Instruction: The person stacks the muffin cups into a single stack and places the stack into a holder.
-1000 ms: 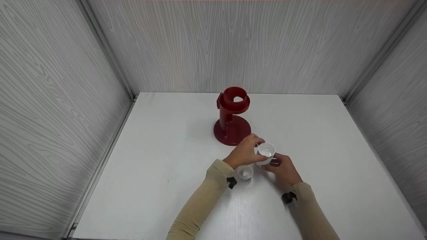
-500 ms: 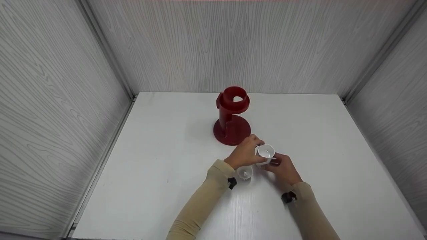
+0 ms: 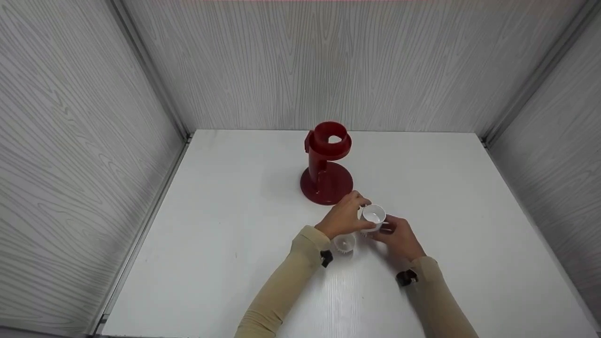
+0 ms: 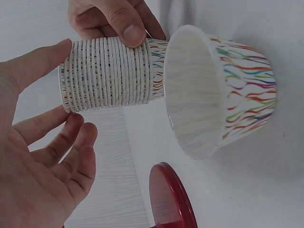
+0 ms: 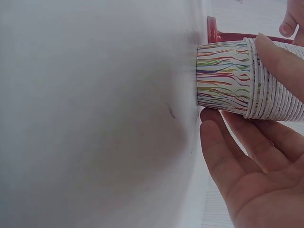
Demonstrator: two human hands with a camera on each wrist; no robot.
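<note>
A stack of nested paper cups (image 3: 374, 217) with coloured wavy stripes is held just above the white table (image 3: 235, 225), mouth up. My left hand (image 3: 346, 212) grips its upper left side, thumb (image 4: 35, 66) on the rims (image 4: 107, 73). My right hand (image 3: 398, 236) holds the stack from the right, with its thumb (image 5: 280, 59) over the cups (image 5: 247, 88) and its fingers (image 5: 228, 137) beneath them. A single cup (image 3: 344, 243) stands on the table below my left wrist; the left wrist view shows it large (image 4: 223, 90).
A dark red stand (image 3: 327, 164) with a round base and a ring-shaped top rises just behind the hands; its base (image 4: 168, 199) shows close to the cups. Grey wood-grain walls (image 3: 70, 141) enclose the table on three sides.
Almost nothing: both hands keep their hold and the stack has dipped very slightly between them.
</note>
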